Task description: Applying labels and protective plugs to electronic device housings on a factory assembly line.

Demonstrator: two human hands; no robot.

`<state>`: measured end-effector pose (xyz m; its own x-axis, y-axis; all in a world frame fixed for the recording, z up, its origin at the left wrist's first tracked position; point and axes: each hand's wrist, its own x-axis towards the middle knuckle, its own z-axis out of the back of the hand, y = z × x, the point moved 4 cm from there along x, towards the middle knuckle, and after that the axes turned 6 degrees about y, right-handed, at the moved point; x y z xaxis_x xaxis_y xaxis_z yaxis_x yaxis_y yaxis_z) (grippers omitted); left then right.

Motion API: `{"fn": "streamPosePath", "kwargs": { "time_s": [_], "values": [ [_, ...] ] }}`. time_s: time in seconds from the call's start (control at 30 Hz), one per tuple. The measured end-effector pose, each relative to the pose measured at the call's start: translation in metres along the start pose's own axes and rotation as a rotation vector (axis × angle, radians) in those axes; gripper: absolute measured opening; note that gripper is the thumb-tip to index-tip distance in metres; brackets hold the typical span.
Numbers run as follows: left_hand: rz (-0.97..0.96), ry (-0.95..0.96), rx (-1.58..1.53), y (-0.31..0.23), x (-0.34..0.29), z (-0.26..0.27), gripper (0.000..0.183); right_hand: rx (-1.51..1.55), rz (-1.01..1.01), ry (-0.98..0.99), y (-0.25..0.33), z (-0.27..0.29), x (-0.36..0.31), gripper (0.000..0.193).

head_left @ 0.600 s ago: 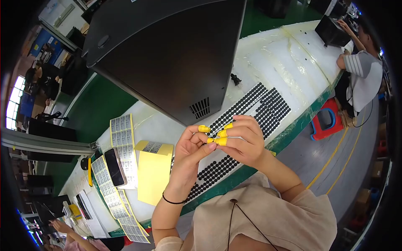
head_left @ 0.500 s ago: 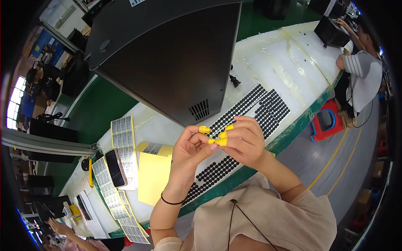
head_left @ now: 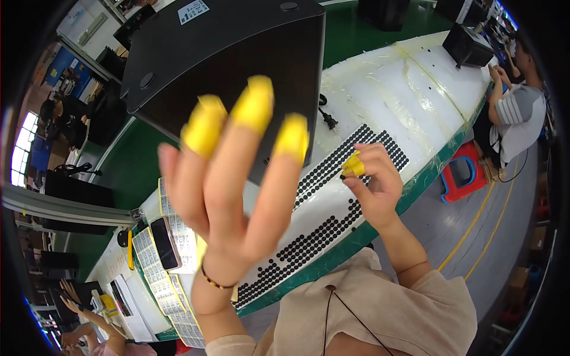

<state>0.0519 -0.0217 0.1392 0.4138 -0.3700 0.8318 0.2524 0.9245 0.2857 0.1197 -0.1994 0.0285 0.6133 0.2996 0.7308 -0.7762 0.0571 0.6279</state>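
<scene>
My left hand (head_left: 228, 196) is raised high in front of the black cabinet (head_left: 184, 77), its fingers spread and plainly holding nothing. Yellow finger cots cover several of its fingertips. Farther right, my right hand (head_left: 381, 193) is closed in a pinch, also with yellow cots. A small round black pad (head_left: 343, 177) shows at its thumb and fingertips. Beneath the hands lie sheets of round black stick-on pads (head_left: 314, 240), in rows on the white-covered table (head_left: 386, 89). The cabinet's lower front is partly hidden behind my left hand.
Left of me lie a phone (head_left: 165, 243), printed label sheets (head_left: 155, 270) and a yellow-handled tool (head_left: 130, 249). A black power plug (head_left: 329, 121) rests beside the cabinet. A co-worker (head_left: 513, 107) sits at the far right by another black box (head_left: 467, 46) and a red-blue stool (head_left: 463, 178).
My hands have parted: the left has risen toward me and opened its fingers, the right has shifted right with a black pad. The cabinet appears slightly shifted left, showing more top.
</scene>
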Motion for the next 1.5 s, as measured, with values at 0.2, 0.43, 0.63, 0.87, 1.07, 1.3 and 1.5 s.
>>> {"fn": "streamPosePath", "kwargs": {
  "time_s": [0.2,0.43,0.63,0.87,1.07,1.3,1.5],
  "values": [
    [-0.004,-0.094,0.555,0.031,0.064,-0.038,0.036,0.269,-0.08,-0.079,-0.012,-0.007,0.01,0.009],
    [0.087,-0.07,0.249,0.117,0.107,-0.068,0.035,-0.176,0.037,-0.007,-0.033,-0.026,0.032,0.019],
    [0.216,0.016,0.206,0.164,0.121,-0.098,0.034,-0.444,0.202,0.032,-0.05,-0.051,0.036,0.022],
    [0.194,0.01,0.223,0.186,0.122,-0.115,0.035,-0.579,0.275,0.007,-0.061,-0.067,0.046,0.02],
    [0.207,0.012,0.222,0.195,0.121,-0.119,0.035,-0.629,0.314,0.038,-0.055,-0.068,0.053,0.019],
    [0.231,0.058,0.216,0.194,0.123,-0.119,0.036,-0.624,0.193,0.072,-0.049,-0.066,0.057,0.018],
    [0.195,-0.01,0.206,0.192,0.121,-0.116,0.036,0.25,-0.498,0.219,-0.081,-0.061,0.067,0.043]
  ]
}}
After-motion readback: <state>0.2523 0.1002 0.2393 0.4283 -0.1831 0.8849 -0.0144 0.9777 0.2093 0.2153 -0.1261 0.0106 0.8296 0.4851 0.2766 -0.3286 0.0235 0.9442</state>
